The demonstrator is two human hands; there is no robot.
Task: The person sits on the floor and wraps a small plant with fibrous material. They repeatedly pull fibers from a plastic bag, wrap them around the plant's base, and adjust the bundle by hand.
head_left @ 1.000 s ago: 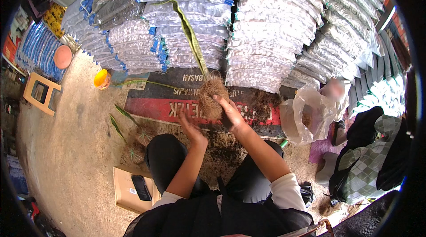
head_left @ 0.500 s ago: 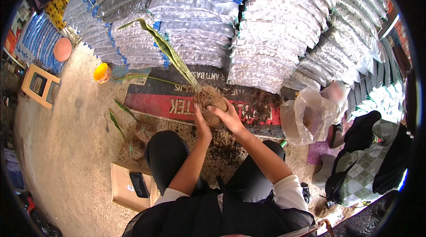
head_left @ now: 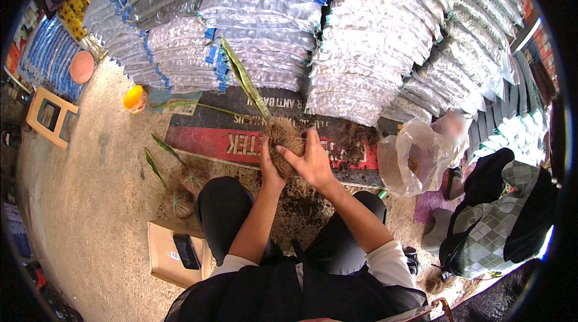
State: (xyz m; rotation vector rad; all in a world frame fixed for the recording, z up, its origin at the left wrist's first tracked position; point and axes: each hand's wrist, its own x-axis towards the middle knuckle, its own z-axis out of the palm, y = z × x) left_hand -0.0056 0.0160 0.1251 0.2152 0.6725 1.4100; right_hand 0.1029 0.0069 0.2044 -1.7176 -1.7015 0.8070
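Both hands are engaged on one item, a ball of brown fibre (head_left: 285,133) held in front of the person, above the near edge of the sheet. The left hand (head_left: 271,166) is cupped against its left side; the right hand (head_left: 313,164) grasps it from the right, thumb across the near face. An upright leaf (head_left: 245,81), green with pale margins, rises from the top of the ball and leans to the left.

Surroundings: a long loose leaf (head_left: 195,105) lies left of the ball, one end just beside a yellow-orange cup (head_left: 135,100). Nearer the left knee, two planted balls (head_left: 179,203) of similar fibre rest side by side, with two short leaves (head_left: 166,149) near them. A cardboard box (head_left: 161,256) by the left thigh carries a dark phone (head_left: 187,252). To the right, a translucent plastic bag (head_left: 394,165) stands open at the sheet's end, between the person and a co-worker (head_left: 481,234) in grey diamond-patterned clothing. Stacked filled sacks (head_left: 373,39) close off the far side.

Surface: a black-and-red sheet (head_left: 241,146) covers part of a worn, tan floor (head_left: 90,201). Dark soil (head_left: 301,201) is scattered between the knees and on the sheet's right portion. At the room's left stand a tan stool (head_left: 37,118) and a round terracotta-coloured dish (head_left: 82,67).
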